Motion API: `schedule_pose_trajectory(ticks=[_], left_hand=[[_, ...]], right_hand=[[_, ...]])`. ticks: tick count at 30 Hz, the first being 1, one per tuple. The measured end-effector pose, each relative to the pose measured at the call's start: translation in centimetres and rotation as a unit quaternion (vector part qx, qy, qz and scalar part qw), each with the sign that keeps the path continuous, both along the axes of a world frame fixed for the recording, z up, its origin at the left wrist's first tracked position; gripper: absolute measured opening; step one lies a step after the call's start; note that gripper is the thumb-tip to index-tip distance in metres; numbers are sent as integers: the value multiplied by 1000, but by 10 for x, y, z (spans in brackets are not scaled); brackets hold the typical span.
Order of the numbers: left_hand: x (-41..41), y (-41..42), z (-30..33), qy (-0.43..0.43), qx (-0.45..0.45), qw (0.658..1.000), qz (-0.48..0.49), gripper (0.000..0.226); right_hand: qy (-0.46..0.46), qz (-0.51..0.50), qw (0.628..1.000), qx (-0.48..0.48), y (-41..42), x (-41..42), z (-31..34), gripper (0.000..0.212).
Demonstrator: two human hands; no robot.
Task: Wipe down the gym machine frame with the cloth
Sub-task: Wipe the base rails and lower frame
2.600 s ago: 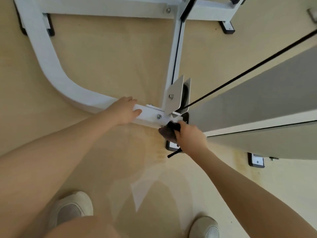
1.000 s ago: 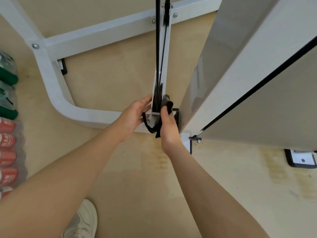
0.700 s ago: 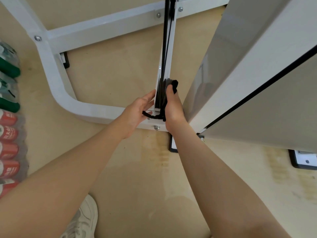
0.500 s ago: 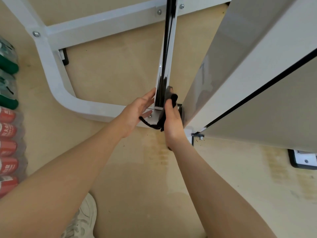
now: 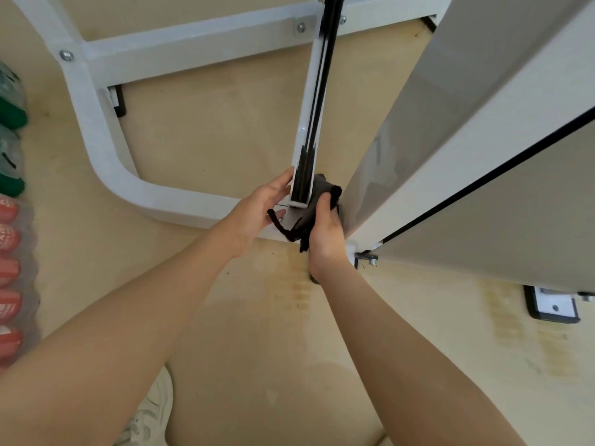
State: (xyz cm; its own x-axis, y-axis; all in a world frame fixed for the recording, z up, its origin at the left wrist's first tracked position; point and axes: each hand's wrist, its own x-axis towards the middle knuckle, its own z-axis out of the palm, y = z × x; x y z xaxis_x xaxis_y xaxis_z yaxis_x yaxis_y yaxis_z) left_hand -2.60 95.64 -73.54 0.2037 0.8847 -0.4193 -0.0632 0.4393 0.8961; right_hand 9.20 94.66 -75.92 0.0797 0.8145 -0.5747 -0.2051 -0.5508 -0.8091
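The white gym machine frame (image 5: pixel 106 156) curves across the floor and joins a narrow white upright post (image 5: pixel 306 123) with black cables in its slot. My right hand (image 5: pixel 325 226) grips a dark cloth (image 5: pixel 318 194) bunched against the right side of the post's foot. A dark cord from the cloth hangs in a loop below. My left hand (image 5: pixel 260 210) rests with straight fingers against the left side of the same post, thumb near the cord.
A large white slanted panel (image 5: pixel 467 140) with a black edge line fills the right side, close to my right hand. Red and green bottles (image 5: pixel 9 252) in plastic wrap line the left edge. A black-rimmed foot plate (image 5: pixel 552 309) sits on the beige floor at right. My white shoe (image 5: pixel 151 413) is below.
Earlier my left hand rested on the base bar and the right held the cloth at the joint. Both hands moved to the upright post; the cloth slid up, then back down to its foot.
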Motion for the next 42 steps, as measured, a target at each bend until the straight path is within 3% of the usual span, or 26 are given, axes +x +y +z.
schedule_pose_trajectory(ticks=[2,4,9,13,16,19,20,21,22,23,24,25,26,27,29,32,38,42], left_hand=[[0,1,3,6,-7,1000,-9,41],[-4,5,6,32,-10,999,-26,41],[-37,6,-2,172,0,974,-149,41],[-78,4,-22,292,-10,942,-166,42],[-91,14,-30,339,16,925,-170,44],[-92,23,-37,383,68,896,-216,43],[-93,26,-41,404,82,879,-238,43],[-94,29,-45,423,92,866,-252,43],[-97,32,-48,442,98,854,-256,43],[-100,34,-51,462,108,842,-256,41],[-103,35,-54,479,122,831,-254,40],[-105,35,-56,486,137,825,-255,40],[-107,35,-60,487,154,820,-259,40],[-107,34,-62,485,166,817,-263,40],[-110,35,-68,481,184,816,-263,37],[-113,38,-76,464,196,825,-257,33],[-117,42,-82,452,203,819,-289,49],[-117,47,-78,459,208,811,-298,50]], right_hand=[[72,-84,990,-92,-4,-1,6,47],[59,-116,984,-126,-11,-3,12,45],[-81,-99,983,-132,-21,-2,34,29],[-30,-65,984,-163,-26,-9,49,18],[-3,6,997,-81,-25,-33,59,10],[-145,104,978,108,-4,-56,69,15],[-216,148,943,205,7,-62,73,19],[-300,215,877,307,19,-65,76,24],[-403,311,772,380,31,-67,76,30],[-506,423,635,403,43,-68,75,36],[-590,522,492,369,52,-67,71,39],[-647,584,382,307,58,-64,66,37],[-683,614,313,244,59,-63,60,32],[-704,627,266,200,56,-62,54,29],[-725,638,205,157,50,-62,42,28],[-744,634,151,147,62,-67,33,34],[-776,600,161,105,93,-73,36,34],[-773,588,180,154,57,-61,35,41]])
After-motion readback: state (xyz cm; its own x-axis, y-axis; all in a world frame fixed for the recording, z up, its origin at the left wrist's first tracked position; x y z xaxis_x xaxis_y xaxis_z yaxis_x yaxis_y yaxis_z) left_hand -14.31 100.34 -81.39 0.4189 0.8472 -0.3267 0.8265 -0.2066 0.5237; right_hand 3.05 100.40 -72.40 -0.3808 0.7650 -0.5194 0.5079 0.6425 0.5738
